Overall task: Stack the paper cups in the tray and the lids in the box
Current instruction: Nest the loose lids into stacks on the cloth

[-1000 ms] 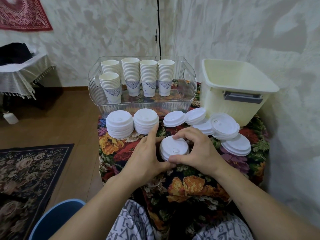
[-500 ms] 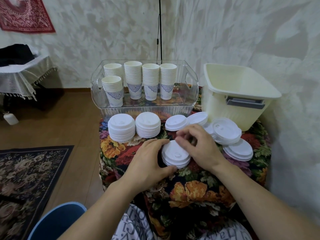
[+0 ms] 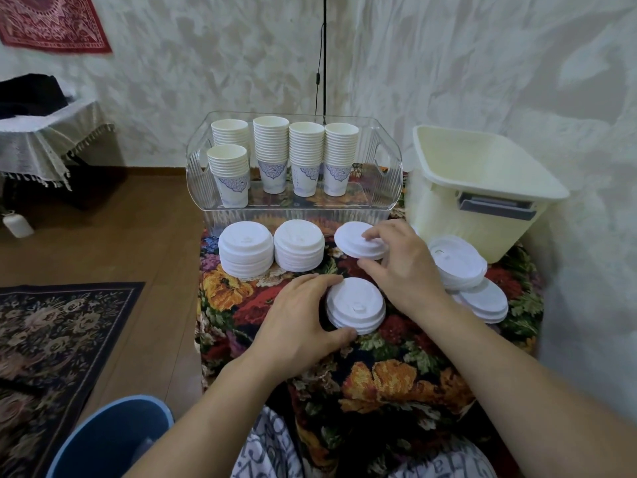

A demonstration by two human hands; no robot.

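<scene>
Taking the clear tray (image 3: 389, 188) as my landmark: inside it stand five stacks of paper cups (image 3: 305, 157); just in front of its left half sit two tall lid stacks (image 3: 272, 250); nearer me, in front of its middle, my left hand (image 3: 300, 319) curls round a short pile of lids (image 3: 355, 306) (fingers at the far edge, thumb at the near); my right hand (image 3: 403, 267) reaches to the lids (image 3: 358, 243) before its right half, fingertips on top, thumb spread wide; loose lids (image 3: 458, 263) lie farther right; the cream box (image 3: 482, 188) stands right of the tray.
</scene>
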